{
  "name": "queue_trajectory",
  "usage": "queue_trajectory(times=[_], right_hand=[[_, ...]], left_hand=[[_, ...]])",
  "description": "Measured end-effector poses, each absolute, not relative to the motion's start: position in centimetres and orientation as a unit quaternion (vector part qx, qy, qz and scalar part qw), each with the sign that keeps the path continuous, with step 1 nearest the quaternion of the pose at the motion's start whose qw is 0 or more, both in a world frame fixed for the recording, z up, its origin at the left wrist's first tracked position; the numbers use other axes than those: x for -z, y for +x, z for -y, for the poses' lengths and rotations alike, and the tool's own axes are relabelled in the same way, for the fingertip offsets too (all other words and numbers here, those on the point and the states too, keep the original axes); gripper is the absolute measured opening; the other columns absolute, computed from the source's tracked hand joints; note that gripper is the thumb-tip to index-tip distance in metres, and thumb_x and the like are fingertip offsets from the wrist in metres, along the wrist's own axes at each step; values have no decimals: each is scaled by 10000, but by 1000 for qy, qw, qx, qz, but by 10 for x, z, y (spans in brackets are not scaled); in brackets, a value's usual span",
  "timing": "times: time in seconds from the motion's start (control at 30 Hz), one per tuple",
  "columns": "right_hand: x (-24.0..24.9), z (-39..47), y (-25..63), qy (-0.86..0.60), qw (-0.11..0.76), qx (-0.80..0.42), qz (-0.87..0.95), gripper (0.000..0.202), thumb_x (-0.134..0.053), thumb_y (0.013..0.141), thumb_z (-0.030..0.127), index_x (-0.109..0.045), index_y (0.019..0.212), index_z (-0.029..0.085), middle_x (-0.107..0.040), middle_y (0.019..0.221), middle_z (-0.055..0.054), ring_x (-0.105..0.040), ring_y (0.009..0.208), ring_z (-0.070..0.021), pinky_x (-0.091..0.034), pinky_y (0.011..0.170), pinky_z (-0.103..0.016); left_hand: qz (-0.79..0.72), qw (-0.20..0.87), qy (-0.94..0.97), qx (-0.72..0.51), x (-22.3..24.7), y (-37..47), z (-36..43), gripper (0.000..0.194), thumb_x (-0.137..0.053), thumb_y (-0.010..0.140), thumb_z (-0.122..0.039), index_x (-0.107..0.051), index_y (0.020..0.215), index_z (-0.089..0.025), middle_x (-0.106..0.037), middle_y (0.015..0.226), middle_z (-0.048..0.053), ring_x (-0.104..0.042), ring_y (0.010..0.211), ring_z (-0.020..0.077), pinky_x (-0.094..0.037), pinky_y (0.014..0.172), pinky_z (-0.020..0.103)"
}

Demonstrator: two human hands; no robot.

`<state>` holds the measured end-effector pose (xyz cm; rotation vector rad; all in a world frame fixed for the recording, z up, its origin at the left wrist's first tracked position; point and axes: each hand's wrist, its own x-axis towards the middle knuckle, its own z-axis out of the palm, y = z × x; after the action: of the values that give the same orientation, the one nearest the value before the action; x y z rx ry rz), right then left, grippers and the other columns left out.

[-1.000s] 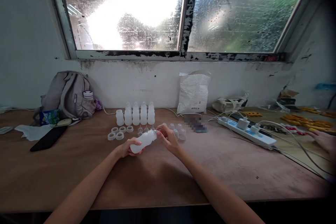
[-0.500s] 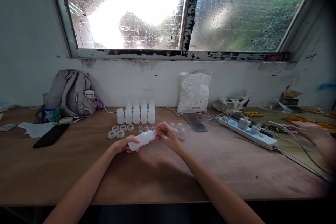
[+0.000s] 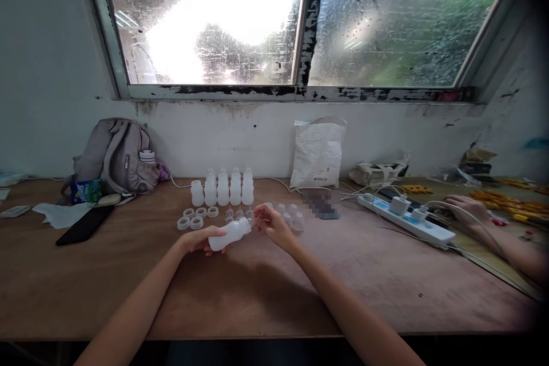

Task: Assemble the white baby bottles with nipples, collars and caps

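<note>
My left hand [image 3: 201, 240] is wrapped round a frosted white baby bottle [image 3: 230, 234], tilted with its mouth up to the right. At that mouth, my right hand [image 3: 271, 225] pinches a small clear piece that looks like a bottle nipple [image 3: 252, 221]; its fingers partly hide it. Just behind the bottle stand several clear nipples [image 3: 239, 214]. White screw rings [image 3: 196, 222] lie in a group to the left. A row of frosted bottles [image 3: 223, 190] stands farther back, most with nipples on top. Clear caps [image 3: 297, 220] sit beyond my right hand.
A white power strip [image 3: 407, 223] with chargers and cables lies to the right. Past it, another person's hand [image 3: 465, 211] works among yellow parts [image 3: 497, 203]. A white plastic bag [image 3: 318, 154] leans on the wall. A backpack [image 3: 115, 154] and black phone [image 3: 86, 225] are left.
My right hand has drawn slightly off the bottle's mouth, still pinching. The bottle has shifted slightly left and down. The other person's hand has moved left.
</note>
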<state>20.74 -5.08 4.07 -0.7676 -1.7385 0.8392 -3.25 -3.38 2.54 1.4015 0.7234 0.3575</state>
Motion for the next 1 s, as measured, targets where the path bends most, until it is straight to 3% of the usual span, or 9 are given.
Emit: queue_trajectory(times=[0.17,0.3,0.4,0.53,0.63,0.73,0.83,1.0], right_hand=[[-45,55,206,-338,507,-376,698,210,-577,717,352,-503,819,184,-507,758,-6,-521,613,-108,-480,507,-238],[-40,57,204,-380,410,-448,697,326,-535,728,470,-508,850,169,-517,649,4,-511,477,-101,-420,341,-200],[-39,58,205,-375,356,-501,693,362,-533,725,491,-507,859,155,-512,567,25,-502,418,-92,-441,361,-216],[-50,64,210,-314,360,-510,716,372,-644,664,391,-533,947,176,-573,797,-25,-576,638,-123,-511,535,-250],[-54,68,210,-299,381,-487,727,451,-664,657,354,-512,1065,237,-502,1086,-57,-554,865,-158,-519,619,-243],[-48,67,206,-335,352,-508,711,431,-551,739,445,-477,1104,228,-536,944,-52,-578,717,-143,-508,486,-240],[-43,66,201,-338,325,-508,723,390,-539,735,473,-535,983,172,-537,763,-18,-553,568,-115,-484,432,-237],[-44,72,198,-314,366,-464,743,430,-658,657,371,-524,1037,219,-500,1060,-45,-538,878,-158,-508,644,-244]], left_hand=[[-323,695,625,-147,-25,-33,33,468,-489,728,-498,-609,899,-78,-594,626,41,-318,346,34,-314,326,170],[-304,687,647,-130,-25,-32,32,455,-501,723,-490,-610,887,-80,-601,616,42,-323,333,37,-321,316,170],[-302,682,656,-117,-26,-32,32,460,-501,721,-496,-615,870,-76,-603,608,43,-341,323,39,-327,309,169],[-310,676,658,-115,-29,-33,34,461,-502,720,-501,-616,860,-77,-603,609,39,-346,314,35,-325,302,166],[-317,673,658,-116,-30,-32,35,450,-505,721,-496,-613,845,-78,-602,605,37,-332,325,33,-340,314,166],[-327,663,665,-104,-31,-31,35,427,-517,719,-480,-611,839,-81,-608,607,36,-321,324,34,-350,318,171],[-336,657,669,-85,-32,-32,36,409,-534,714,-466,-611,840,-85,-614,619,35,-319,324,35,-352,314,171],[-346,659,663,-85,-34,-33,37,432,-533,709,-489,-606,866,-94,-617,623,31,-370,345,47,-372,328,169]])
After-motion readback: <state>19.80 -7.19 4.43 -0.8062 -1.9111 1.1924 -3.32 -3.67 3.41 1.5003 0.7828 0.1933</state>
